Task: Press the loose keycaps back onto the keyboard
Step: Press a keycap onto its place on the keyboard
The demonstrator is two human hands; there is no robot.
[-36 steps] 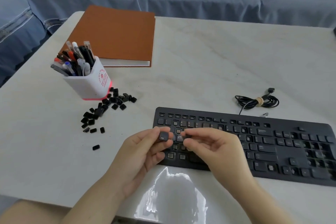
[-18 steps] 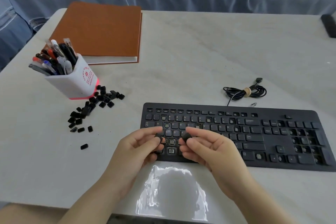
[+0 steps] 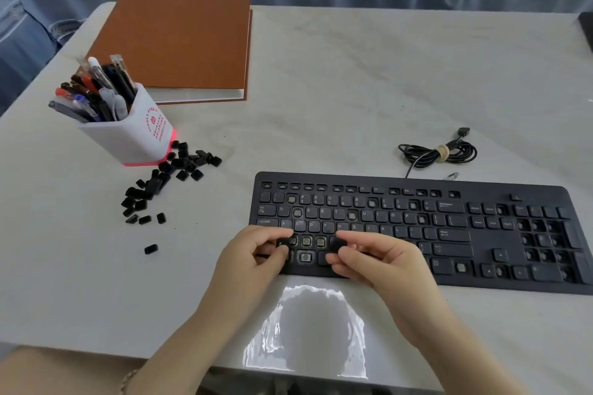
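Observation:
A black keyboard (image 3: 449, 234) lies on the pale table, with several bare key sockets (image 3: 306, 240) in its lower left rows and elsewhere. My left hand (image 3: 253, 260) pinches a black Z keycap (image 3: 282, 243) low over the bottom letter row's left end. My right hand (image 3: 378, 260) pinches another black keycap (image 3: 337, 244) just right of the bare sockets. A heap of loose black keycaps (image 3: 160, 184) lies to the left of the keyboard, with one stray keycap (image 3: 150, 248) nearer me.
A white pen holder (image 3: 128, 135) full of pens stands beside the keycap heap. A brown notebook (image 3: 179, 45) lies behind it. The keyboard's coiled cable (image 3: 438, 154) rests beyond the keyboard. A dark object (image 3: 587, 29) sits at the far right edge.
Both hands have come down from above the keyboard, each carrying a keycap, to the lower left rows. The camera view shifted slightly.

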